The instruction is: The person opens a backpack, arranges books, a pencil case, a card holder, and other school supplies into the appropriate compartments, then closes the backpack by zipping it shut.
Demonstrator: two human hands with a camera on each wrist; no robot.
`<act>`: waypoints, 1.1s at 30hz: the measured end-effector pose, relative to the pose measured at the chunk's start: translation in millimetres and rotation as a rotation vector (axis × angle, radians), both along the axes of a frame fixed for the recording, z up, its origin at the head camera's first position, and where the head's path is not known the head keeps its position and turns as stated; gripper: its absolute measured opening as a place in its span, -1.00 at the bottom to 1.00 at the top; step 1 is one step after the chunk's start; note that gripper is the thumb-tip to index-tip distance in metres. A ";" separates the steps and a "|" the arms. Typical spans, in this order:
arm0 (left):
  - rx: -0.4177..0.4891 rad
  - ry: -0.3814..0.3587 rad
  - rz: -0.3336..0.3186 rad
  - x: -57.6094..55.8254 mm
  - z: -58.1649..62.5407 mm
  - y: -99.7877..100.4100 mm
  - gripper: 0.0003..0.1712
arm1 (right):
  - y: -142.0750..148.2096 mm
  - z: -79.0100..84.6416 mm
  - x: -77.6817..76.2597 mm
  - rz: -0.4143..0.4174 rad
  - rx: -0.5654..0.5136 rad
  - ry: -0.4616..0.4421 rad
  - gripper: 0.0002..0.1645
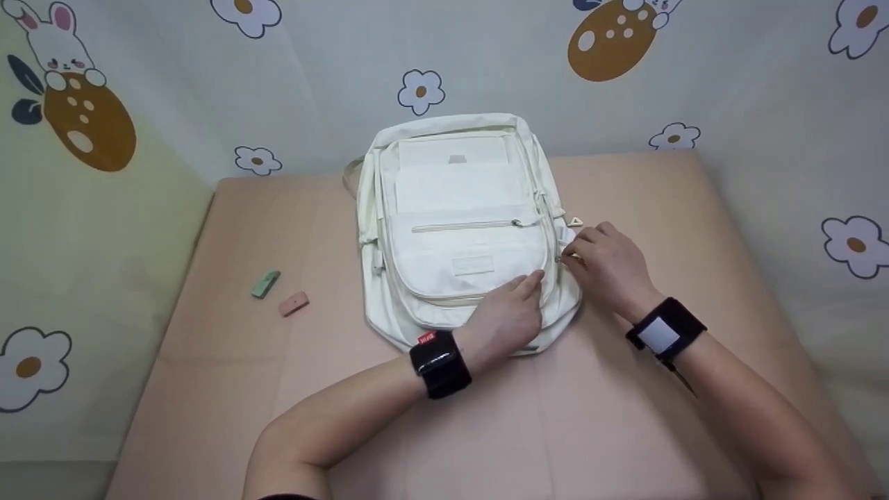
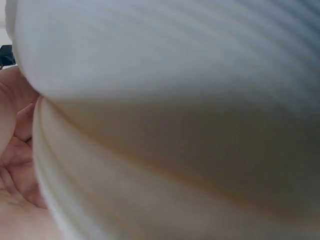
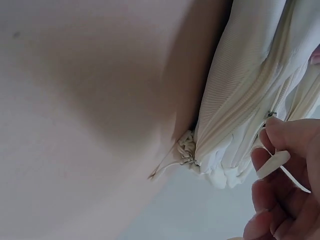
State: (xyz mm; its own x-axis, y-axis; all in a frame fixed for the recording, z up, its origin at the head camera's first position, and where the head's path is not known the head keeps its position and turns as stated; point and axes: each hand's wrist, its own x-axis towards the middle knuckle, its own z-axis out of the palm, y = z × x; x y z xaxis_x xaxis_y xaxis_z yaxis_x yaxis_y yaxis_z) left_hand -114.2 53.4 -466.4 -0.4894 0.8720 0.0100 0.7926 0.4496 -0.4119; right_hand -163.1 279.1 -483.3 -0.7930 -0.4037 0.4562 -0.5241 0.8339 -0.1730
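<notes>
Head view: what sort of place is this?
Probably a makeshift recording booth, likely indoors: flower-printed cloth screens three sides of a plain table, and a black strap is worn on each wrist.

White backpack (image 1: 444, 191), zippered front showing, on peach table (image 1: 215, 389)

The backpack (image 1: 467, 243) rests on the table (image 1: 208, 389) — two blocks (image 1: 294, 304) to its left, a curtain (image 1: 333, 83) behind.
</notes>
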 end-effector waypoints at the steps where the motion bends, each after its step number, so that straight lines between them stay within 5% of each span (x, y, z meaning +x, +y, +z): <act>1: -0.007 0.001 -0.002 0.0 0.2 -0.1 -0.72 | 0.2 0.4 -1.5 0.004 0.002 0.008 -0.91; 15: -0.028 0.023 -0.020 0.1 0.8 -0.7 -0.73 | 6.1 8.3 -28.5 -0.034 0.017 0.034 -0.90; 25: 0.000 -0.023 0.006 1.4 0.6 -0.8 -0.72 | -1.2 21.3 -63.5 -0.146 0.050 -0.083 -0.84; 33: -0.033 0.007 0.012 3.0 0.2 -0.7 -0.67 | -11.3 32.6 -91.1 -0.179 0.130 -0.131 -0.80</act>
